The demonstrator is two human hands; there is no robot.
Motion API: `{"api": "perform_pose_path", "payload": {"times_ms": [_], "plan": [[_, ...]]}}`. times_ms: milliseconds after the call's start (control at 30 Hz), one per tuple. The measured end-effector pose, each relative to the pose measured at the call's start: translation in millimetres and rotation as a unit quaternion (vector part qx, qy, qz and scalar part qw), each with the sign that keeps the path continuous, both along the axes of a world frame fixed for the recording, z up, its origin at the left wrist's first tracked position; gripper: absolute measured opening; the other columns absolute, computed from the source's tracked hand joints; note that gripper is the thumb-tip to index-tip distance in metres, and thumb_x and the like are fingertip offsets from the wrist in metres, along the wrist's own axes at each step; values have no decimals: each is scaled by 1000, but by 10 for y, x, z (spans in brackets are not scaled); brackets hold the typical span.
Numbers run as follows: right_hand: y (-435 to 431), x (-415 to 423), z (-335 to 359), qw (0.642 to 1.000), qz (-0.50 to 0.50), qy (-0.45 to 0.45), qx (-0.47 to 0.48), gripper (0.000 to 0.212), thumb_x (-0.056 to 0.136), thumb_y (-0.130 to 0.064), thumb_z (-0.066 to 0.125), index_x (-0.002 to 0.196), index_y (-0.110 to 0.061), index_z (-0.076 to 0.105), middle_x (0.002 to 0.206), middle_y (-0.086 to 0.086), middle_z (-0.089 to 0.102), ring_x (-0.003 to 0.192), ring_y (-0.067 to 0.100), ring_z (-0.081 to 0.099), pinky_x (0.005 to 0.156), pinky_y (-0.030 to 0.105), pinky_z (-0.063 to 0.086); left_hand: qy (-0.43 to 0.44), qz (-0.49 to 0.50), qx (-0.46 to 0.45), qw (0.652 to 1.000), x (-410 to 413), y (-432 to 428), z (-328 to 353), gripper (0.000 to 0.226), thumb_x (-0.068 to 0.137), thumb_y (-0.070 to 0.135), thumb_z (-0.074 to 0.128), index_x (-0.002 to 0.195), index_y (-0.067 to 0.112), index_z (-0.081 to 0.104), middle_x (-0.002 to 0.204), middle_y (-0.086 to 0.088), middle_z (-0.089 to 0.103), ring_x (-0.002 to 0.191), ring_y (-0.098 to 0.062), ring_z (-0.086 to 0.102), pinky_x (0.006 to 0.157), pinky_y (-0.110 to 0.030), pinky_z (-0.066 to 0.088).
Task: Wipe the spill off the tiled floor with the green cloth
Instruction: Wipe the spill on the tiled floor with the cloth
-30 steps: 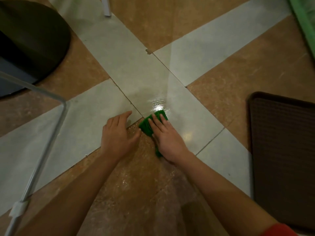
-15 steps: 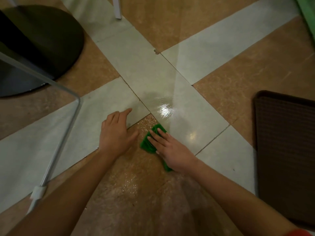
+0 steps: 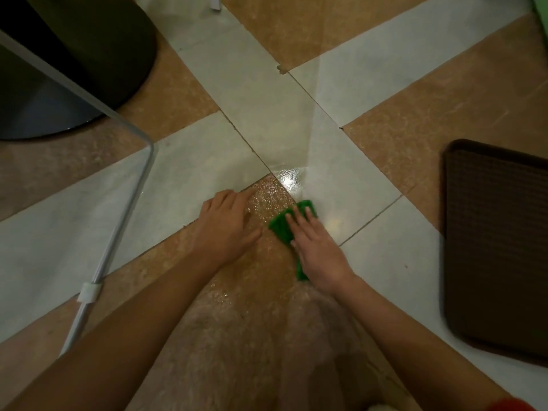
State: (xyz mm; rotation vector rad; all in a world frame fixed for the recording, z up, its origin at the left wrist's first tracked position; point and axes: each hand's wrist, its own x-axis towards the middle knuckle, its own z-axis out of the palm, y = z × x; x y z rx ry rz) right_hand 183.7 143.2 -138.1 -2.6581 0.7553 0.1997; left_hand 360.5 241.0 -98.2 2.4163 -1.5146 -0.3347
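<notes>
R hand point(image 3: 318, 247) lay flat w/ fingers straight, pressing the green cloth point(image 3: 281, 225) onto the floor point(image 3: 207, 173); cloth stuck out past its fingertips & by the wrist. Wet shine point(image 3: 289, 176) sat just beyond the cloth. L hand point(image 3: 228, 223) rested flat beside it, fingers spread, holding nothing.

glossy wet tiled floor point(image 3: 341, 161), fuzzy green cloth point(image 3: 281, 225) (matt), ribbed brown mat point(image 3: 498, 247).
</notes>
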Motion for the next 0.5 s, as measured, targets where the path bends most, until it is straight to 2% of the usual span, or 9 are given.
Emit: {"api": "perform_pose_path", "payload": {"times_ms": [67,133,233,300,367,433,500], "plan": [[8,-25,9,997,-76,0,17,52,102,-27,23,147,-19,-3,150,-6,-15,137,16,-24,115,32,-10,-5,13,-12,1000,73,31,40,64,83,43,57,138,20,36,131,-9,53,126,-25,38,103,-39,28],[165,-30,-9,997,-73,5,3,52,102,-28,24,146,-19,-3,152,-3,-12,137,19,-22,115,34,-8,-4,26,-16,1000,142,59,73,65,82,43,58,138,20,37,130,-9,53,125,-25,39,101,-40,30],[522,21,-67,998,41,-26,-30,56,97,-28,43,146,-14,18,150,3,9,139,28,2,115,47,12,-4,33,-20,999,168,117,126,65,80,42,60,138,19,38,128,-9,54,123,-25,40,99,-40,31],[601,62,-116,989,144,-32,-23,55,96,-27,42,146,-12,22,151,6,15,140,29,6,112,49,9,-13,28,-27,999,166,171,152,64,80,38,61,137,17,40,125,-10,56,122,-25,42,97,-39,32],[490,97,-136,978,199,-47,-37,52,97,-27,38,145,-11,26,152,8,23,140,28,11,112,48,8,-22,25,-25,999,181,225,176,63,81,36,61,137,16,41,125,-10,56,122,-26,42,97,-38,31],[364,162,-104,985,161,-40,-44,52,98,-27,36,145,-11,24,152,8,20,141,27,9,113,45,11,-24,32,-17,999,218,275,198,62,81,36,60,137,17,41,127,-10,56,122,-26,41,98,-38,31],[327,285,-86,996,74,-17,-47,54,100,-27,33,147,-13,10,154,5,5,140,25,-8,116,41,9,-25,42,-11,999,269,334,218,63,82,38,60,138,18,39,128,-9,55,123,-25,40,99,-38,30]]}}
